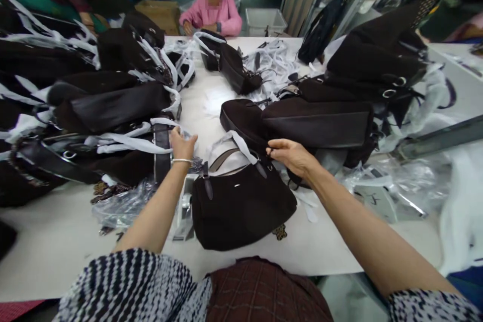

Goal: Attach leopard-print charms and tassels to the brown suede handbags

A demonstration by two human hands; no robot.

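A dark brown handbag (241, 206) stands upright in front of me on the table, its top open onto a pale inside, with white wrapping round its handle (241, 143). My right hand (292, 157) is at the bag's upper right, thumb and fingertips pinched together on something small and dark that I cannot make out. Beyond the bag's left side, my left hand (183, 146) has its thumb spread from the fingers. It is beside the end of another dark bag (163, 153) in the left pile; whether it touches that bag is unclear.
Dark bags with white-wrapped straps (124, 105) are heaped at left, and more bags (317, 121) at right. Clear plastic (411, 186) lies right. A leopard-patterned charm (279, 232) lies by the handbag. A person in pink (230, 15) sits across the table near a white bin (266, 22).
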